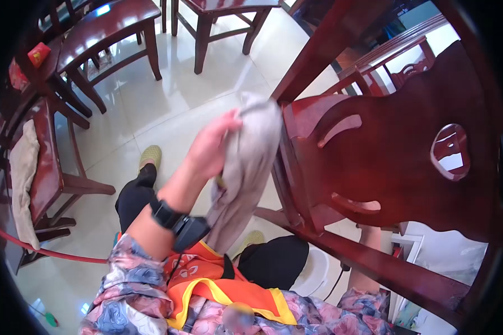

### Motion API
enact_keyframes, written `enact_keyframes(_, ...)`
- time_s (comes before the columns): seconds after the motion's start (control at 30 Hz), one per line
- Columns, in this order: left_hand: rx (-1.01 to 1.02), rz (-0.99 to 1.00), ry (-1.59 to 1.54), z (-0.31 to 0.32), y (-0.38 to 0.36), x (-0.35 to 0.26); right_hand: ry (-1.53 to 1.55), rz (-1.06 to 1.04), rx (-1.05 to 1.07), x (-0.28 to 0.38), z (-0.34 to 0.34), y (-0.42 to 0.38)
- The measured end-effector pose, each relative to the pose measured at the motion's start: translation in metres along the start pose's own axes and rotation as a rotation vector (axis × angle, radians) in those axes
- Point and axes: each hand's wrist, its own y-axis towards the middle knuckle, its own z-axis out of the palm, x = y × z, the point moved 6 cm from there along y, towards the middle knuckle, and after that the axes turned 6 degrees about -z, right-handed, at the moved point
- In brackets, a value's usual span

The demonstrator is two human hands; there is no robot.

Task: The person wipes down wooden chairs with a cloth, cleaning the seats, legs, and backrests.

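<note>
My left hand [215, 142] is closed on a crumpled grey cloth [251, 151], which hangs down in front of my body. The cloth's right side is against or very near the frame of a dark red wooden chair [397, 162] with a carved, cut-out back. A black band with a small black device [187, 226] is on my left wrist. My right forearm [370, 245] reaches up behind the chair back, which hides my right hand and its fingers.
Other dark wooden chairs [109, 28] stand at the upper left and top. A beige cloth [25, 181] lies on the left chair. A red cord [56, 254] runs at lower left. Behind my knee is a white bucket [317, 271]. My feet are on the tiled floor [179, 100].
</note>
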Motion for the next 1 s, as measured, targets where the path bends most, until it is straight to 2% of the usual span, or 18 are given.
enact_keyframes(0.03, 0.112, 0.024, -0.100, 0.008, 0.010, -0.006, -0.029, 0.032, 0.045, -0.009, 0.002, -0.010)
enact_keyframes(0.1, -0.001, 0.244, 0.045, -0.001, 0.046, -0.003, -0.144, 0.103, 0.158, -0.035, 0.012, -0.032)
enact_keyframes(0.17, -0.352, 0.571, 0.589, -0.049, 0.119, 0.038, -0.374, 0.144, 0.290, -0.072, 0.033, -0.057)
enact_keyframes(0.23, -0.795, 0.321, 1.178, -0.083, 0.139, 0.116, -0.613, 0.127, 0.388, -0.102, 0.058, -0.082)
enact_keyframes(0.3, -0.865, 0.410, 0.746, -0.032, 0.090, 0.109, -0.765, 0.103, 0.412, -0.122, 0.071, -0.097)
enact_keyframes(0.33, -0.873, 0.399, 0.744, -0.042, 0.092, 0.115, -0.800, 0.096, 0.405, -0.128, 0.072, -0.099)
enact_keyframes(0.4, -0.617, -0.042, 0.976, -0.057, 0.095, 0.153, -0.841, 0.095, 0.385, -0.136, 0.071, -0.102)
enact_keyframes(0.5, -0.186, -0.177, 1.745, -0.001, 0.021, 0.217, -0.872, 0.084, 0.367, -0.138, 0.070, -0.101)
enact_keyframes(0.53, -0.090, -0.120, 1.895, 0.004, 0.002, 0.261, -0.878, 0.084, 0.367, -0.139, 0.070, -0.101)
enact_keyframes(0.57, 0.164, -0.074, 1.762, 0.021, -0.022, 0.267, -0.884, 0.080, 0.358, -0.136, 0.069, -0.099)
enact_keyframes(0.6, 0.025, 0.310, 1.695, 0.024, -0.026, 0.256, -0.894, 0.075, 0.355, -0.135, 0.069, -0.099)
enact_keyframes(0.63, 0.035, 0.308, 1.690, 0.019, -0.027, 0.265, -0.896, 0.070, 0.352, -0.135, 0.067, -0.100)
enact_keyframes(0.7, 0.192, -0.235, 1.851, 0.015, -0.023, 0.239, -0.891, 0.067, 0.347, -0.133, 0.064, -0.099)
enact_keyframes(0.77, -0.193, -0.058, 1.738, -0.020, -0.006, 0.204, -0.831, 0.093, 0.351, -0.132, 0.061, -0.097)
enact_keyframes(0.83, -0.334, -0.048, 1.664, -0.046, 0.012, 0.165, -0.652, 0.175, 0.347, -0.132, 0.059, -0.090)
enact_keyframes(0.9, -0.537, 0.072, 1.198, -0.073, 0.035, 0.134, -0.351, 0.301, 0.291, -0.104, 0.046, -0.099)
enact_keyframes(0.93, -0.531, 0.067, 1.195, -0.071, 0.028, 0.129, -0.042, 0.402, 0.246, -0.083, 0.042, -0.100)
enact_keyframes(1.0, -0.112, -0.265, 0.122, -0.048, 0.023, 0.134, 0.176, 0.220, 0.108, -0.005, 0.034, -0.109)
